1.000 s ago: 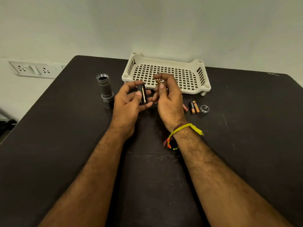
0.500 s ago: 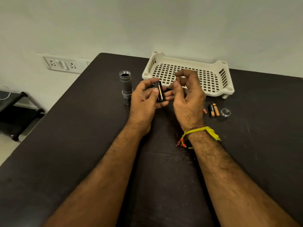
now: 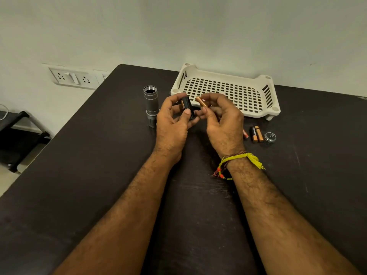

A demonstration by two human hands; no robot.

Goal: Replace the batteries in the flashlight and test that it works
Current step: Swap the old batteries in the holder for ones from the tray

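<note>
Head view: The left hand (image 3: 172, 124) grips the black battery holder (image 3: 187, 108), one copper-topped cell already showing in a slot. The right hand (image 3: 222, 120) pinches a loose battery (image 3: 201, 101) just beside the holder's upper end. The flashlight body (image 3: 151, 104) stands open-ended on the dark table (image 3: 99, 165), left of the hands. Two batteries (image 3: 257, 133) and the tail cap (image 3: 270, 137) lie to the right, near the white basket (image 3: 228, 90).

Step in hand, as judged: loading cells into the holder. The next move calls for aligning the cell with a free slot, polarity correct, then pressing it home.
</note>
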